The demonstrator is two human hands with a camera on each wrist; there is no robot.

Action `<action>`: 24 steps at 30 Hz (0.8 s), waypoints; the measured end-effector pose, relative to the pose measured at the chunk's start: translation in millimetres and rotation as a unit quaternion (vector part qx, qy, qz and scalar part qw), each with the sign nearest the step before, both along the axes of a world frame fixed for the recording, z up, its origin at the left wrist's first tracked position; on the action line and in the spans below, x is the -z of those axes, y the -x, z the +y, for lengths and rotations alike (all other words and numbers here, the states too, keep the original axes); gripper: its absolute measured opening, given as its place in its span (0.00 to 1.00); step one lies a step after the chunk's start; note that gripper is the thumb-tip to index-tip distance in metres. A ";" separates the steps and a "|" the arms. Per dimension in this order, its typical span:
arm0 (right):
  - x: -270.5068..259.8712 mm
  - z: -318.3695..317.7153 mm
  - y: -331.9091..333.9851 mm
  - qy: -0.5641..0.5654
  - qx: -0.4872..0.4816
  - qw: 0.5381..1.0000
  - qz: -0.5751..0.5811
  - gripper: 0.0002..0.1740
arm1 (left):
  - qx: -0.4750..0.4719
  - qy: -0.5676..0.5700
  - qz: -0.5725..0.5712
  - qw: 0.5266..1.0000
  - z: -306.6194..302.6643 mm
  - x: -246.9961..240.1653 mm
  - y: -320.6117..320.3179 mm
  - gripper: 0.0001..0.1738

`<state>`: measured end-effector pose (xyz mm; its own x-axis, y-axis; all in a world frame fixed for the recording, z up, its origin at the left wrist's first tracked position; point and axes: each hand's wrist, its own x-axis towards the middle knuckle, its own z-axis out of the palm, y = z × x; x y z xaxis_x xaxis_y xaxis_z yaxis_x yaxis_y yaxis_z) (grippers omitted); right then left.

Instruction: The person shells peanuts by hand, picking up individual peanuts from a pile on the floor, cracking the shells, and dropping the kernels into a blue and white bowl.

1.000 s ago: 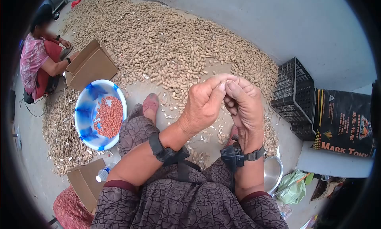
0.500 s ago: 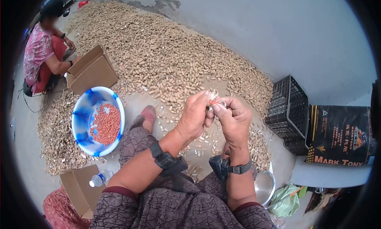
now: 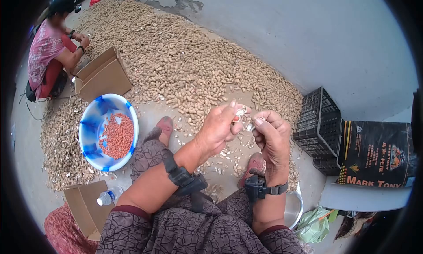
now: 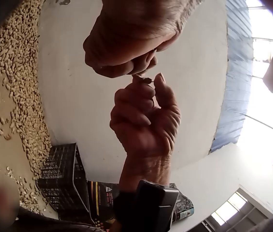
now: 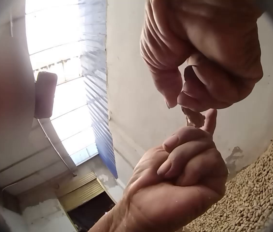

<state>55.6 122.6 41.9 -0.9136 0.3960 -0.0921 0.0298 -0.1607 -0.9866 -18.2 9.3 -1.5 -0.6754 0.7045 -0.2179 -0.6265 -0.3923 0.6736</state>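
Note:
My left hand [image 3: 216, 129] grips an opened peanut [image 3: 240, 111] between thumb and fingers, its pale shell split and a reddish kernel [image 3: 235, 119] showing at the lower edge. Just to the right, my right hand [image 3: 274, 133] pinches a piece of peanut shell [image 3: 250, 126] between thumb and forefinger. A small gap separates the two hands in the head view. In the right wrist view a bit of shell [image 5: 193, 117] shows between the hands. Left of my leg stands a blue-and-white basin [image 3: 87, 144], with shelled reddish peanuts [image 3: 118, 137] in it.
A large heap of unshelled peanuts [image 3: 176, 55] spreads along the wall. Empty shells [image 3: 61, 144] lie left of the basin. Around stand a cardboard box [image 3: 105, 80], a plastic bottle [image 3: 110, 196], black crates [image 3: 317, 124] and a metal bowl [image 3: 294, 210]. Another person [image 3: 48, 55] crouches at far left.
The hands, together one second ago, have drawn apart. The peanut between them has been opened, baring a kernel; the left hand keeps most of it while the right carries a shell piece rightward.

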 end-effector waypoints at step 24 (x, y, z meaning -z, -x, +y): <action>-1.3 1.4 5.2 -0.004 -0.031 0.999 -0.040 0.14 | 0.068 -0.014 0.028 0.997 -0.6 -1.2 -7.0 0.12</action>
